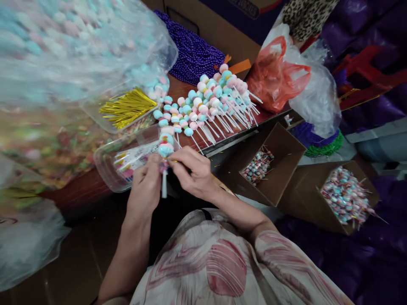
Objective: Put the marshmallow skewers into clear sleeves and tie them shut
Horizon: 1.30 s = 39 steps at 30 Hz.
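Pinching one marshmallow stick point(165, 147) by its neck, just off the edge of the surface point(84, 186), with left hand point(146, 180) and right hand point(192, 169) close together and both clamped on it. Likely midway through tying, judging by a glint of gold tie point(174, 160) at the right fingertips; cannot tell a finished twist from a started one. Aiming the marshmallow end away, over the surface, and the white lower end back toward the printed shirt point(222, 262), with the long axis running nearly straight out from the chest. Just beyond, to the left, a clear tub point(108, 169) of printed bags; farther, a heap of seemingly unbagged sticks point(203, 103), plenty left to do, beside a bundle of gold ties point(129, 108). Off to the right, two open cartons point(280, 163) with many apparently finished pieces point(345, 195).
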### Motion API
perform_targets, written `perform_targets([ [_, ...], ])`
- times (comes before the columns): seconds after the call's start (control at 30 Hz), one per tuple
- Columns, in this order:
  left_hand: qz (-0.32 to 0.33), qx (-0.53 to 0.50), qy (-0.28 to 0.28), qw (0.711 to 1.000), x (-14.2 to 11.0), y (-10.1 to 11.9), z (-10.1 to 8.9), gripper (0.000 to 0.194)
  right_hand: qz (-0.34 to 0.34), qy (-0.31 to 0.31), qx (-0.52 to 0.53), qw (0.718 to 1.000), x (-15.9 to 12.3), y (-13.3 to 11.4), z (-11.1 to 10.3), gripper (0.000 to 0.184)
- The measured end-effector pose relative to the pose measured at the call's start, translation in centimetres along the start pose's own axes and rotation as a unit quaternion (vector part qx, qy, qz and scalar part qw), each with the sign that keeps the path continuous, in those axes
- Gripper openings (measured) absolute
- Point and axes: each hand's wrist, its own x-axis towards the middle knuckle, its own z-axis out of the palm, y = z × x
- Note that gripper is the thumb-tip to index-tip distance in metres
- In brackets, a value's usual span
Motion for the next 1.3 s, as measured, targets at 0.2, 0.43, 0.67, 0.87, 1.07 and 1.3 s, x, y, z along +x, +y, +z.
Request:
perform_targets([
  [0.2,0.111,0.128,-0.049,0.984,-0.9,-0.6,3.8,0.018,0.224,0.02,0.114,0.968,-4.5,0.7,-2.3,0.022],
  [0.43,0.192,0.318,-0.02,0.928,3.0,-1.0,-0.5,0.007,0.36,0.3,0.282,0.837,-8.4,7.4,-8.5,0.03],
  [0.67,0.104,0.558,0.061,0.821,6.7,-1.0,-6.9,0.022,0.365,0.389,0.192,0.824,-7.2,11.8,-12.2,0.011],
  [0.87,0.11,0.459,0.091,0.877,7.6,-1.3,-6.9,0.012,0.306,0.248,0.198,0.898,-4.9,7.3,-4.3,0.022],
  [1.07,0.125,0.176,0.155,0.964,7.3,-0.9,-6.4,0.008,0.242,0.062,0.1,0.963,-3.5,4.6,0.0,0.022],
  [1.3,0.038,-0.165,0.158,0.973,6.3,0.0,-3.1,0.019,0.222,-0.012,0.135,0.965,-0.9,3.0,5.5,0.031],
])
